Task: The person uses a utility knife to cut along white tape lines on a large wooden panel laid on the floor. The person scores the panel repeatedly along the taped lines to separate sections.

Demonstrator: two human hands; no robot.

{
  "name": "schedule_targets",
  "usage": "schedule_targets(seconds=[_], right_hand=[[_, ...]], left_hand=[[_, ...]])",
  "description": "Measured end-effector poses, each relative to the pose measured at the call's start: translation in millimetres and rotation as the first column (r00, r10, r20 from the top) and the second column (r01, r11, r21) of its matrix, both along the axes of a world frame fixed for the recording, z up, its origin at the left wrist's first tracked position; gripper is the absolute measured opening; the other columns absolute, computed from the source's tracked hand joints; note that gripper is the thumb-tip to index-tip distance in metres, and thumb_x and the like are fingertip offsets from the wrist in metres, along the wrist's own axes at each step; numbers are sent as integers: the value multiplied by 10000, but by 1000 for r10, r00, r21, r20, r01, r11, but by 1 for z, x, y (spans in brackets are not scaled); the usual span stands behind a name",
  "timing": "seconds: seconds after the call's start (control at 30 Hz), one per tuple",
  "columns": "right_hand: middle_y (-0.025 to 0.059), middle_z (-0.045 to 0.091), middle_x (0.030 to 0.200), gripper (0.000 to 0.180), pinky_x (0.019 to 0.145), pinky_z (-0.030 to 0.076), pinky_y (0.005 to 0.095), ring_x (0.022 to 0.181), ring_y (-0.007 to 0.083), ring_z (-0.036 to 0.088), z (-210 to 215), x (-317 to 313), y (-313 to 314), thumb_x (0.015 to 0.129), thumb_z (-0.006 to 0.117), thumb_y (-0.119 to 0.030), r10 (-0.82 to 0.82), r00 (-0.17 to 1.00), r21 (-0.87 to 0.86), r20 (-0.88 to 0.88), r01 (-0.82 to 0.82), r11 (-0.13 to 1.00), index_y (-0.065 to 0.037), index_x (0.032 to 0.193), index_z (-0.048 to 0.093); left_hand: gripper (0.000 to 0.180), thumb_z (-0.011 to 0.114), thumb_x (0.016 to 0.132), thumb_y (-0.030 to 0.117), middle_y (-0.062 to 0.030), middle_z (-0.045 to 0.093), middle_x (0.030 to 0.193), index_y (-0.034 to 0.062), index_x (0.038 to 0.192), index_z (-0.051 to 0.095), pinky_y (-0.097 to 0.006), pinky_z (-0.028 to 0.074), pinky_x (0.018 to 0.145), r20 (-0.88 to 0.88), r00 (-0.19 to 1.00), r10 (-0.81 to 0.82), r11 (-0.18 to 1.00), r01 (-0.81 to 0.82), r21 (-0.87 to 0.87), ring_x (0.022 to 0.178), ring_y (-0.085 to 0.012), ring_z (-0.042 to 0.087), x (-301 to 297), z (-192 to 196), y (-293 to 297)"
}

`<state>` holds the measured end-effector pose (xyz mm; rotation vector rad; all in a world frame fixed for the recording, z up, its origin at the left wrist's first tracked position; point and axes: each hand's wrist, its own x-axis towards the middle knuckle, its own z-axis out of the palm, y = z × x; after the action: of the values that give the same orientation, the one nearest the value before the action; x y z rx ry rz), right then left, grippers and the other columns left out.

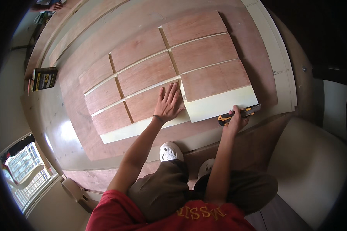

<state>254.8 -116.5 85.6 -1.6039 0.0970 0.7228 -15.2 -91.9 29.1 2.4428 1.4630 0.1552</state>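
Two hands: left hand (169,103) flat on plywood panel (150,101), right hand (236,120) gripping utility knife (239,113).

We're in a red short-sleeved t-shirt (173,215) with yellow lettering, dark olive-brown shorts (162,190), white perforated clog shoes (169,151), bare forearms, and a thin dark band on our left wrist (158,118).

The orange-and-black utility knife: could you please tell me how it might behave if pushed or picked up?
The orange-and-black utility knife looks rigid and slim, so probably light. Its long flat body suggests sliding rather than rolling on the reddish plywood panel. The right hand grips it fully, so it seems easy to hold.
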Motion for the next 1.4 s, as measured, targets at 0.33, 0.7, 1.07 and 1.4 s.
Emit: schedule_targets(seconds=[0.33, 0.7, 1.07, 1.4], right_hand=[[225, 655, 1004, 437, 704, 555, 443, 861, 350, 698, -21, 30, -22, 980, 635, -277, 651, 507, -600, 565, -289, 746, 53, 1227, 490], [237, 683, 842, 360, 616, 545, 467, 763, 406, 696, 24, -110, 87, 965, 622, -248, 967, -81, -688, 240, -717, 111, -25, 1178, 438], [192, 680, 804, 297, 564, 545, 431, 702, 354, 697, -2, -119, 69, 981, 595, -265, 916, -18, -641, 402, -719, 267, -19, 1120, 506], [158, 674, 667, 289, 519, 560, 394, 620, 312, 709, -10, -143, 101, 975, 584, -213, 933, -199, -800, 300, -585, 132, 9, 1158, 557]], left_hand=[[641, 461, 982, 395, -184, 224, 1629, 130, 1550, 323, -529, 157, 1208, 166, 869, 467, 851, -492, 181, 1503, -379, 203, -49, -13, 85], [587, 476, 983, 371, -109, 278, 1624, 242, 1546, 367, -545, 141, 1203, 62, 838, 542, 819, -543, 184, 1509, -340, 213, -48, -16, 94], [581, 487, 980, 352, -112, 293, 1617, 248, 1540, 375, -553, 150, 1196, 74, 835, 545, 815, -549, 184, 1506, -344, 219, -53, -17, 95], [597, 484, 964, 362, -122, 292, 1617, 252, 1540, 376, -557, 168, 1190, 33, 832, 554, 816, -550, 176, 1508, -346, 224, -47, -16, 93]])
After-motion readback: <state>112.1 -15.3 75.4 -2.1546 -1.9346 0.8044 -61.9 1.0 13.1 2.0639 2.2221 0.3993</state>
